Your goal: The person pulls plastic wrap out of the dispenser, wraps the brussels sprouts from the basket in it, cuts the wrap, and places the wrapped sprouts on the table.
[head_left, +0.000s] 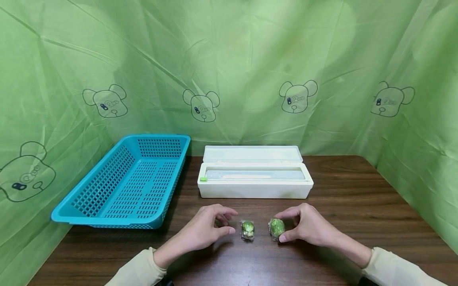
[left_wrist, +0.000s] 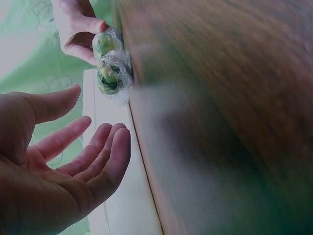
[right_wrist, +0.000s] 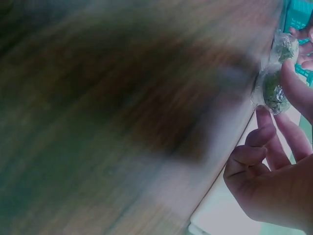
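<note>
Two small leafy green balls, like tiny cabbages, sit side by side on the table in clear plastic wrap. My right hand (head_left: 309, 225) pinches the right wrapped green ball (head_left: 277, 227) between thumb and fingers; the right wrist view shows the thumb on this ball (right_wrist: 275, 93). Just left of the other wrapped green ball (head_left: 247, 229) is my left hand (head_left: 207, 227), thumb and fingers apart and holding nothing. A gap separates its fingertips from that ball. In the left wrist view this hand (left_wrist: 68, 166) is spread, with the nearer ball (left_wrist: 111, 78) beyond it.
Behind the hands stands a white dispenser box (head_left: 254, 190), lid raised, with a pale roll (head_left: 229, 174) inside and a green slider (head_left: 203, 179) at its left. A blue plastic basket (head_left: 107, 219) occupies the left side. Green sheeting (head_left: 243, 59) encloses the brown wooden table (head_left: 358, 190).
</note>
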